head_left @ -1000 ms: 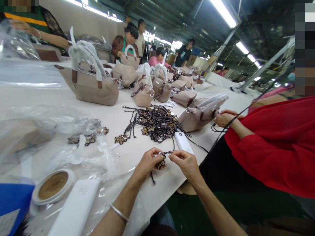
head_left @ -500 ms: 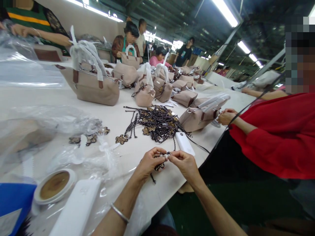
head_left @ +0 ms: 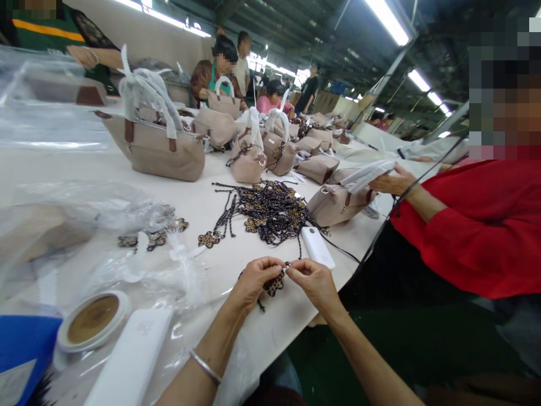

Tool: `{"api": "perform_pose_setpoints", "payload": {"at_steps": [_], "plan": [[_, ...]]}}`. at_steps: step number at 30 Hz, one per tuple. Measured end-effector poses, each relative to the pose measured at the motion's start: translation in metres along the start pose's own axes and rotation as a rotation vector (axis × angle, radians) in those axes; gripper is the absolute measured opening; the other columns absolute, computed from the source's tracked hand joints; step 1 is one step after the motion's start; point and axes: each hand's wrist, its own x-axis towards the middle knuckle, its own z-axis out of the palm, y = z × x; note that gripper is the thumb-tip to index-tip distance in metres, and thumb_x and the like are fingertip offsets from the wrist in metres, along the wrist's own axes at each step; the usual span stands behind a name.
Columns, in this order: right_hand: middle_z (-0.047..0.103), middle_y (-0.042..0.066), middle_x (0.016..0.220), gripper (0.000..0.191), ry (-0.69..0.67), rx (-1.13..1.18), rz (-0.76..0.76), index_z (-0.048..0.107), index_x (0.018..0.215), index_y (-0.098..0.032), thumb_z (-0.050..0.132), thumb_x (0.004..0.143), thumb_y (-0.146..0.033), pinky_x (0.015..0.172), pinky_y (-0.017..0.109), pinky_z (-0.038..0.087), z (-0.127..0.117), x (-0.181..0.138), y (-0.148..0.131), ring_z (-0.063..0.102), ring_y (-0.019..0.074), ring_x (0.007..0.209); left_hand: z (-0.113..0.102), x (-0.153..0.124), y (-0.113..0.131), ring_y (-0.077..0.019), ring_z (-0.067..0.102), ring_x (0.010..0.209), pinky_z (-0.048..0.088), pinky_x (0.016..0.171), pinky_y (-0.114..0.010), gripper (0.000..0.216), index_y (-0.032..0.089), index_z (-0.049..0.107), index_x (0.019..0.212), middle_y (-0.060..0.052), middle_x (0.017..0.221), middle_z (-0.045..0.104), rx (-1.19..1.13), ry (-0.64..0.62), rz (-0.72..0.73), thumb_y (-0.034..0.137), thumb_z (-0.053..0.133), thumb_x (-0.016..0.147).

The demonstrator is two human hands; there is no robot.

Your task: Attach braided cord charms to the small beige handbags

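My left hand and my right hand meet at the near edge of the white table, both pinching a small leopard-print flower charm with a dark braided cord. The cord's end hangs below my left fingers. Just beyond my hands lies a white phone-like device, and farther back a heap of leopard charms and braided cords.
Beige handbags with wrapped handles stand across the table. Clear plastic bags, a round tape roll and a white flat box lie at left. A person in a red sleeve handles a bag at right. Other workers sit beyond.
My hands stayed at the table edge, turning the charm so its leopard face shows. The person in red lifted a hand onto the bag's wrapped handle.
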Motion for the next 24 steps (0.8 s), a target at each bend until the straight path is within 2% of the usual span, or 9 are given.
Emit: {"api": "perform_pose_setpoints", "payload": {"at_steps": [5, 11, 14, 20, 24], "plan": [[0.073, 0.004, 0.073, 0.018, -0.011, -0.028, 0.0, 0.071, 0.072, -0.018, 0.071, 0.071, -0.036, 0.064, 0.026, 0.049, 0.002, 0.001, -0.002, 0.067, 0.019, 0.07, 0.001, -0.001, 0.003, -0.0094, 0.053, 0.061, 0.04, 0.059, -0.021, 0.023, 0.013, 0.071, 0.082, -0.001, 0.07, 0.065, 0.045, 0.003, 0.03, 0.027, 0.074, 0.063], [0.072, 0.003, 0.073, 0.017, -0.025, -0.06, -0.019, 0.071, 0.072, -0.018, 0.069, 0.072, -0.035, 0.064, 0.026, 0.049, 0.003, 0.002, -0.001, 0.066, 0.0188, 0.071, 0.002, 0.002, -0.001, -0.0075, 0.048, 0.054, 0.036, 0.053, -0.02, 0.025, 0.016, 0.06, 0.082, 0.005, 0.063, 0.056, 0.115, 0.072, 0.1, 0.026, 0.074, 0.064], [0.072, 0.003, 0.072, 0.016, -0.022, -0.095, -0.03, 0.07, 0.071, -0.019, 0.068, 0.073, -0.034, 0.063, 0.026, 0.048, 0.004, 0.002, 0.0, 0.066, 0.0187, 0.07, 0.001, 0.005, -0.003, -0.0089, 0.049, 0.054, 0.038, 0.054, -0.021, 0.02, 0.018, 0.057, 0.082, 0.007, 0.062, 0.053, 0.249, 0.121, 0.175, 0.025, 0.069, 0.068], [0.072, 0.003, 0.072, 0.013, -0.026, -0.188, -0.058, 0.07, 0.071, -0.019, 0.066, 0.074, -0.031, 0.064, 0.026, 0.05, 0.004, 0.003, 0.0, 0.067, 0.0192, 0.07, 0.009, -0.003, 0.003, -0.0119, 0.055, 0.068, 0.042, 0.066, -0.023, 0.007, 0.02, 0.056, 0.078, 0.004, 0.072, 0.06, 0.575, 0.202, 0.37, 0.016, 0.059, 0.073], [0.073, 0.003, 0.073, 0.014, -0.034, -0.201, -0.057, 0.071, 0.072, -0.019, 0.065, 0.074, -0.032, 0.065, 0.026, 0.051, 0.002, 0.002, -0.002, 0.068, 0.0199, 0.071, 0.012, -0.007, 0.003, -0.0127, 0.057, 0.07, 0.042, 0.069, -0.024, 0.011, 0.021, 0.055, 0.079, 0.004, 0.074, 0.062, 0.713, 0.231, 0.42, 0.012, 0.056, 0.073]]}}
